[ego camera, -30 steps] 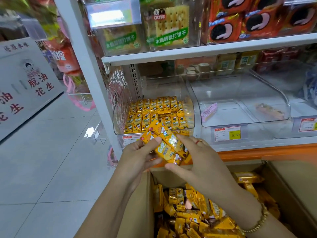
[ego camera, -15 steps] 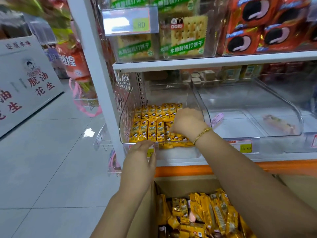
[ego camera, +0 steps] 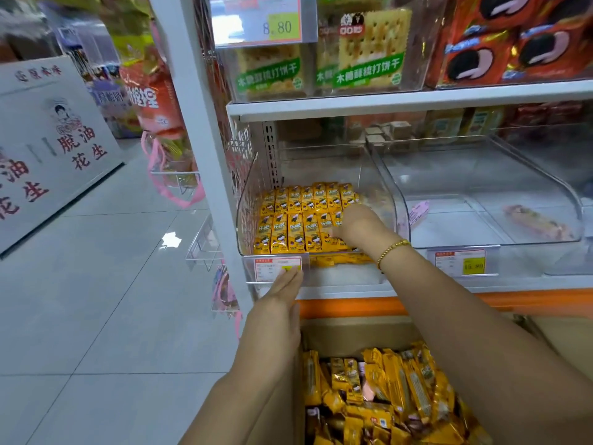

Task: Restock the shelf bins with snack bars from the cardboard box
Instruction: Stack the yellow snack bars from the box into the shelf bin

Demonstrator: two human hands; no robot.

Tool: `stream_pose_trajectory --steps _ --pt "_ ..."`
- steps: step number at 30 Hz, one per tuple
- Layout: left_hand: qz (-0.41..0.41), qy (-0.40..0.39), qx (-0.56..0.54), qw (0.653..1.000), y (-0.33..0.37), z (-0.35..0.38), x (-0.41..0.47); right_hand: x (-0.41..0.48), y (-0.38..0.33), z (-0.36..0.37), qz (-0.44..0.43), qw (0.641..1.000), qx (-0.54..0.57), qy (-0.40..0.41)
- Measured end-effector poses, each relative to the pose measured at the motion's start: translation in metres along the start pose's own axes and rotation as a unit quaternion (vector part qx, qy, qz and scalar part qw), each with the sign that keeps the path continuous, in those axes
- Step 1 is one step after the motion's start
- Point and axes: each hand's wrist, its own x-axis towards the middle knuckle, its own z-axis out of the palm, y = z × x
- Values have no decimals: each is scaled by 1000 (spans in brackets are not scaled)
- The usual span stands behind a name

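Observation:
A clear shelf bin (ego camera: 399, 200) holds tidy rows of yellow snack bars (ego camera: 295, 220). My right hand (ego camera: 359, 226), with a gold bracelet on its wrist, reaches into the bin's right front, knuckles up. Its fingers curl down around a bunch of bars there, and those bars are mostly hidden beneath it. My left hand (ego camera: 276, 313) is flat with straight fingers, its fingertips touching the price tag holder (ego camera: 277, 268) on the bin's front. Below the shelf stands the open cardboard box (ego camera: 353, 335), filled with several loose yellow bars (ego camera: 385, 390).
To the right, a second clear bin (ego camera: 574, 200) holds a pink bar (ego camera: 418, 211) and another wrapped bar (ego camera: 539, 221). Cracker packs (ego camera: 369, 49) and red cookie packs (ego camera: 513, 43) fill the shelf above. A white upright post (ego camera: 189, 123) and wire racks (ego camera: 205, 245) stand left, beside tiled floor (ego camera: 96, 284).
Both hands held a bunch of bars above the box; my right hand carried it into the bin and stays there. My left hand let go and moved up to the price tag.

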Motion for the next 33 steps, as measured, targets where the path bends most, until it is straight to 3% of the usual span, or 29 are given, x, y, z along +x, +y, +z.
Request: stream_pose_trajectory --steps 2,6,8,12,15,18,20,27,33 --pt "-1 -1 6 1000 2 -2 -7 -9 3 0 -2 999 -1 37" --pt "-10 -22 -39 999 0 -4 -18 -48 4 -12 -60 975 -31 214" --pt "-23 -45 -48 998 -5 -2 -25 -76 13 -13 -87 969 23 229" --pt "-36 -147 -5 989 -14 11 -38 -123 52 25 -130 983 31 127" --pt "-74 -265 106 955 -27 30 -47 -145 81 77 -105 994 -14 -41" --pt "-80 -311 208 924 -35 47 -55 -166 103 140 -52 969 -65 -232" --pt "-87 -329 217 915 -32 52 -59 -182 107 171 -42 944 -107 -308" --pt "-103 -314 261 907 -21 56 -63 -202 92 202 -25 932 -166 -321" --pt "-121 -323 206 916 -12 58 -72 -180 117 172 -11 952 -31 -304"
